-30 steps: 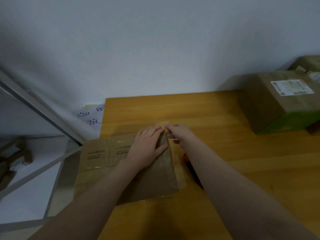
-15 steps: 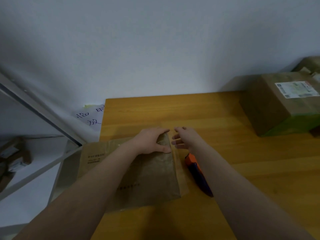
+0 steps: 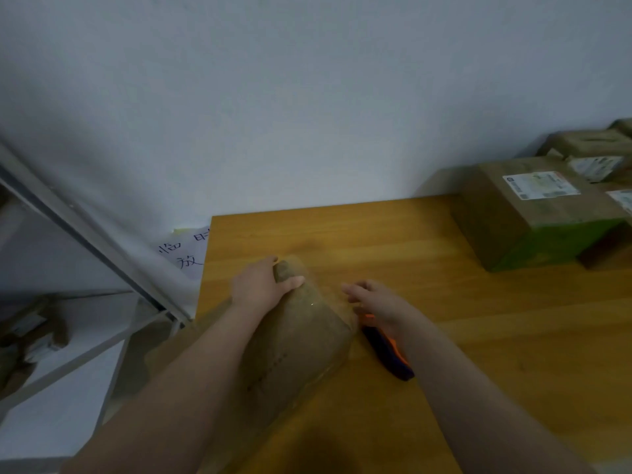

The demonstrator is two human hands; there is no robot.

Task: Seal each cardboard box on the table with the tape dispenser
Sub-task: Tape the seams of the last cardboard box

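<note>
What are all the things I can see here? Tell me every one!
cardboard box: one, brown, near left edge of the table
tape dispenser: one, orange and dark blue, on the table right of that box
labelled boxes: at least three, brown, one with a green band, far right
table: one, orange-brown wood, against the wall
paper note: one, white, handwritten, left of the table
shelf frame: one, grey metal, far left
wall: one, pale grey, behind
left hand: grips the cardboard box's far end
right hand: fingers relaxed, above the tape dispenser
</note>
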